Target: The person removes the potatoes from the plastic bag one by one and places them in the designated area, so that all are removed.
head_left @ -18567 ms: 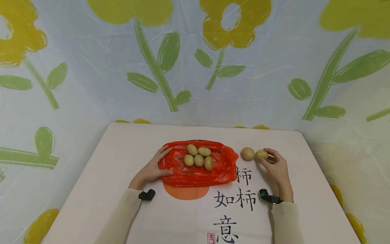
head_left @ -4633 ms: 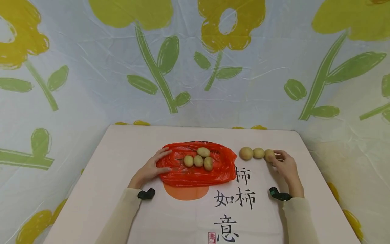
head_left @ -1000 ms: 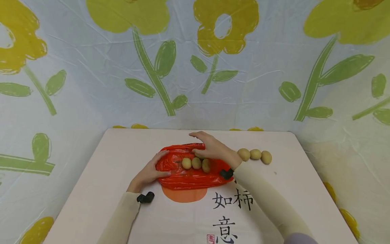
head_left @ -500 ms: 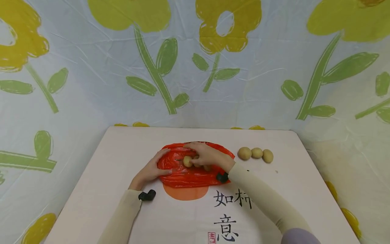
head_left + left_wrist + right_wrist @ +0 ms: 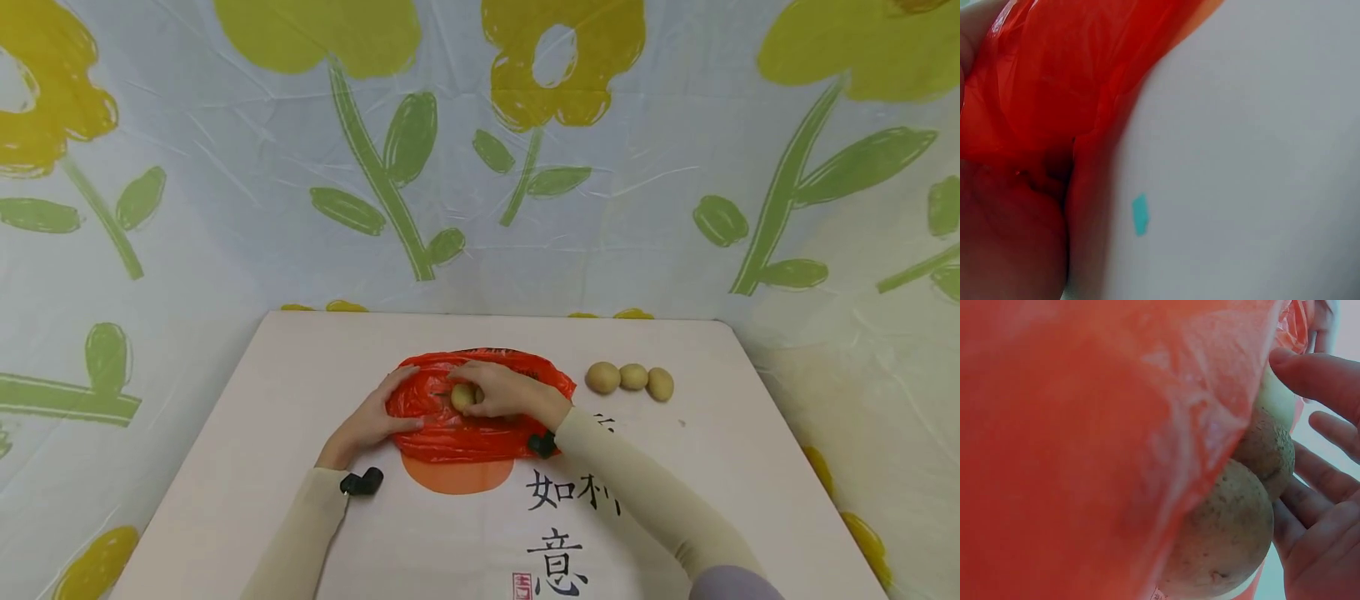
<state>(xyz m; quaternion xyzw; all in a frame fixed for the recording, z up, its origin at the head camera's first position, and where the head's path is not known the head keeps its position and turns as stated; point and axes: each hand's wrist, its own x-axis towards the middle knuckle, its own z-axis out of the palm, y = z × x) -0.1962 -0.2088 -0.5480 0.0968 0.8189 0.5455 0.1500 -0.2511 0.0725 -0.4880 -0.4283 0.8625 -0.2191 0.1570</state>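
A crumpled red plastic bag (image 5: 450,437) lies flat near the middle of the table with potatoes on it. My left hand (image 5: 369,418) grips its left end, thumb on the near side and fingers on the far side. Reaching over the bag, my right hand (image 5: 504,390) has its thumb and fingers spread about the leftmost potato (image 5: 462,397) and hides most of the others. In the right wrist view, two rounded potatoes (image 5: 1222,534) sit behind a fold of red plastic, with a paler one beyond near the thumb tip. Red film fills the left wrist view's upper left.
Right of the bag, three potatoes (image 5: 603,377) stand in a row on the white table (image 5: 300,350). The tabletop bears black brush characters (image 5: 557,567) and an orange shape (image 5: 456,479). A flower-printed cloth (image 5: 637,250) hangs around the table's back and sides.
The row at right grew to three potatoes as some left the bag. My right hand moved from the row to the bag, then lower and left around the leftmost potato. The left hand stayed.
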